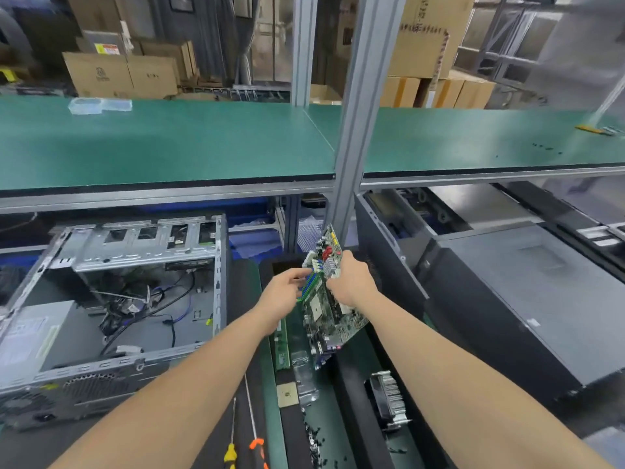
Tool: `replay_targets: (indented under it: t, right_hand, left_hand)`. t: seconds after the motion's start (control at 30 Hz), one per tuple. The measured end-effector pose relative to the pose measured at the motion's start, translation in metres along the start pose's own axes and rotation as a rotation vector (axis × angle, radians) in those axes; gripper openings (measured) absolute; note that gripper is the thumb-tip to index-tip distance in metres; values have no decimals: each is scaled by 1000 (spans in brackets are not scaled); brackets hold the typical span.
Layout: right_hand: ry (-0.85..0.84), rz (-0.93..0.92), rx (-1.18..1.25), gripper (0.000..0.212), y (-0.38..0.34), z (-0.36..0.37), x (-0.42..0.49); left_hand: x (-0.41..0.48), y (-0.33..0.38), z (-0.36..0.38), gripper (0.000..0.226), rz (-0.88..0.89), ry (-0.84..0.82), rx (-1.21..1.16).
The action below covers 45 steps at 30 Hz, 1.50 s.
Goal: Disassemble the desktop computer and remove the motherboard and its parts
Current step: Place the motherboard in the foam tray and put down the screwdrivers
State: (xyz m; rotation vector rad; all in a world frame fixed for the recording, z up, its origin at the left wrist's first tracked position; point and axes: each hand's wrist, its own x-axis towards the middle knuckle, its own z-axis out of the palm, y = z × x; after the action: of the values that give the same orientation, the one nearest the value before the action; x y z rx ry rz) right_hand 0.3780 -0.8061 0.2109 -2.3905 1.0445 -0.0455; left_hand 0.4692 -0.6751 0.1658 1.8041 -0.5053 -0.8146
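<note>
The motherboard [333, 321], out of the open case [135, 252] at nine o'clock, tilts at centre, gripped by the right hand [351, 282]. The left hand [282, 292] pinches its memory sticks [307, 286]: best release the latches, then pull straight.

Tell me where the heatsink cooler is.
Head view, lower right of centre: the heatsink cooler lies on the dark strip below the right forearm, right of the loose screws.

Bare left hand [282, 292], right hand [351, 282], 2 forearms [203, 367]
</note>
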Motion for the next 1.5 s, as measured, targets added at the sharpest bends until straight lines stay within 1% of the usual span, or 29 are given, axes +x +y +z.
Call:
replay_targets:
  t: [0.13, 0.3, 0.37, 0.47, 0.53, 0.7, 0.87, 0.93, 1.03, 1.17, 1.23, 1.3, 1.33, 1.4, 1.5]
  right_hand:
    - [-17, 2, -62, 38, -9, 25, 24]
    - [-47, 56, -100, 36, -14, 43, 48]
    - [-50, 60, -132, 40, -18, 45, 55]
    - [-53, 53, -184, 47, -26, 48, 61]
    - [-56, 49, -211, 48, -31, 51, 62]
    - [-53, 48, -171, 45, -32, 41, 67]
    - [-78, 71, -42, 59, -32, 24, 71]
    - [-89, 78, -17, 62, -30, 21, 69]
    - [-102, 73, 8, 53, -27, 16, 68]
    - [-133, 75, 32, 54, -27, 10, 61]
    - [-134, 71, 14, 49, -26, 9, 54]
    - [-121, 56, -17, 41, -24, 7, 47]
    - [-115, 44, -35, 40, -24, 6, 43]
    - [-109, 18, -81, 39, -23, 4, 35]
    - [-102, 0, -135, 37, -20, 2, 20]
  left_hand:
    - [20, -5, 3, 65, -11, -114, 15]
    - [44, -15, 3, 62, -71, -145, -67]
    - [49, -17, 3, 56, -101, -141, -119]
    - [55, -21, 4, 39, -174, -126, -281]
    - [58, -22, 3, 34, -203, -122, -352]
    - [60, -19, -3, 34, -156, -112, -334]
    - [60, -15, -3, 50, -99, -65, -257]
    - [59, -14, -1, 48, -102, -65, -245]
    - [58, -13, 0, 45, -107, -78, -241]
    - [55, -18, 4, 37, -122, -56, -210]
    - [55, -22, 7, 36, -126, -59, -184]
    - [53, -27, 8, 35, -120, -52, -87]
    - [52, -30, 8, 36, -98, -46, 41]
    - [51, -40, 8, 39, -31, -59, 425]
    - [52, -55, 12, 27, 87, -104, 1017]
